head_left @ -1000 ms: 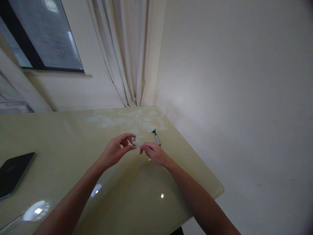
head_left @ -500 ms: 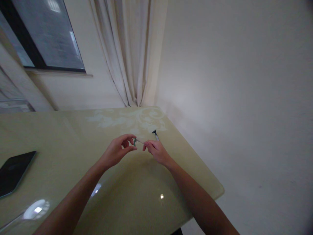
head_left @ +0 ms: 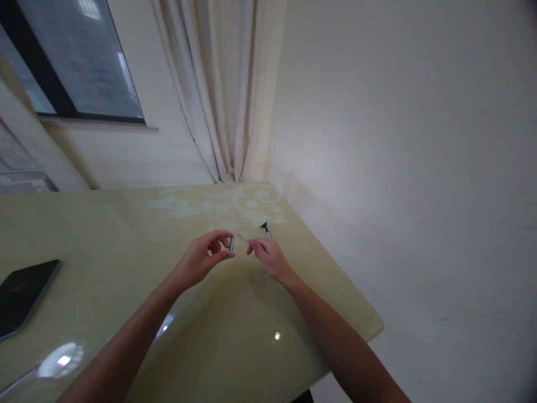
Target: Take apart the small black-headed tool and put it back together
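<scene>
My left hand (head_left: 205,252) pinches a razor cartridge (head_left: 231,244) between thumb and fingertips; it is small and narrow, dark with a green strip, and held upright. A thin, pale stick (head_left: 242,238), perhaps a cotton swab, juts up and left from the fingers of my right hand (head_left: 268,257). Its tip is close to the top of the cartridge, with a slight gap between them. Just beyond my right hand a razor (head_left: 264,228) lies on the table, its dark head pointing away and the lower handle hidden behind the hand.
Both hands are above a glossy, pale yellow-green table (head_left: 201,347). A dark tablet-like slab (head_left: 26,294) lies at the left. The right table edge runs close to a white wall (head_left: 398,168). Curtains (head_left: 222,101) hang behind the far edge.
The stick's tip has come away from the cartridge and risen slightly. My left hand stays nearly still around the cartridge.
</scene>
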A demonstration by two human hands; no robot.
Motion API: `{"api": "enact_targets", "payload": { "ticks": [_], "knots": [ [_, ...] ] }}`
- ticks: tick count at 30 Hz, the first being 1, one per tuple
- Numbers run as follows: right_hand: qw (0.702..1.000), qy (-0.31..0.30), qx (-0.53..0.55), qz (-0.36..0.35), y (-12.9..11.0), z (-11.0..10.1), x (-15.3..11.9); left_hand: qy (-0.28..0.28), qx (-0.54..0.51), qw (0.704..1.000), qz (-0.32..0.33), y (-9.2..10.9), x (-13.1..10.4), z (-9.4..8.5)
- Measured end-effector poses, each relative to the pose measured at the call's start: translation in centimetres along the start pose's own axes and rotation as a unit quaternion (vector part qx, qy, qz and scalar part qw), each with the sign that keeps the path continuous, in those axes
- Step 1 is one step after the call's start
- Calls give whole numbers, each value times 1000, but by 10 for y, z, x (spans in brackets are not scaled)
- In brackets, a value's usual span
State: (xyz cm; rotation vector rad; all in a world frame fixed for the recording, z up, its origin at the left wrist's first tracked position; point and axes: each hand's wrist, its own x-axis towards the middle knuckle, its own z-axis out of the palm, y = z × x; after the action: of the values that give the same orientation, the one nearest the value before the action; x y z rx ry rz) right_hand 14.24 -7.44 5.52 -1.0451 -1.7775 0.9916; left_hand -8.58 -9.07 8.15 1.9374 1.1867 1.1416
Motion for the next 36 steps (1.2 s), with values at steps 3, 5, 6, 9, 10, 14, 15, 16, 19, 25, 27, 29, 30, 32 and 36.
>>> {"api": "enact_targets", "payload": {
  "ticks": [3, 5, 6, 9, 10, 14, 15, 16, 19, 25, 27, 29, 30, 32, 36],
  "knots": [
    [997, 8, 67, 42, 1, 4, 0, -2, -6, 1000, 6, 3, 0, 4],
    [988, -11, 136, 74, -2, 8, -2, -6, -14, 1000, 13, 5, -1, 7],
    [982, -20, 169, 86, -3, 10, -3, -9, -20, 1000, 16, 6, -1, 9],
    [963, -37, 244, 104, -8, 15, -6, -20, -40, 999, 21, 7, -3, 15],
    [959, -38, 259, 105, -9, 15, -7, -23, -47, 998, 21, 7, -3, 16],
    [950, -38, 290, 111, -9, 15, -6, -31, -60, 997, 19, 7, -3, 19],
    [949, -38, 292, 112, -8, 15, -6, -33, -61, 997, 20, 7, -3, 19],
    [949, -37, 294, 113, -8, 16, -6, -33, -61, 997, 21, 7, -3, 19],
    [950, -37, 288, 111, -6, 15, -5, -34, -58, 997, 24, 7, -3, 20],
    [982, -53, 178, 39, -9, 5, -6, -2, -44, 999, 21, 5, -2, 15],
    [992, -62, 112, 1, -11, 1, -7, 11, -43, 999, 17, 4, -1, 11],
    [996, -75, 51, -21, -13, -2, -7, 18, -42, 999, 14, 4, 0, 9],
    [996, -78, 26, -27, -13, -3, -7, 20, -41, 999, 14, 5, 0, 8],
    [997, -66, -8, -33, -12, -4, -6, 27, -39, 999, 12, 5, 1, 8],
    [999, -44, -23, -23, -8, -3, -5, 28, -42, 999, 6, 4, 1, 7]
  ]
}}
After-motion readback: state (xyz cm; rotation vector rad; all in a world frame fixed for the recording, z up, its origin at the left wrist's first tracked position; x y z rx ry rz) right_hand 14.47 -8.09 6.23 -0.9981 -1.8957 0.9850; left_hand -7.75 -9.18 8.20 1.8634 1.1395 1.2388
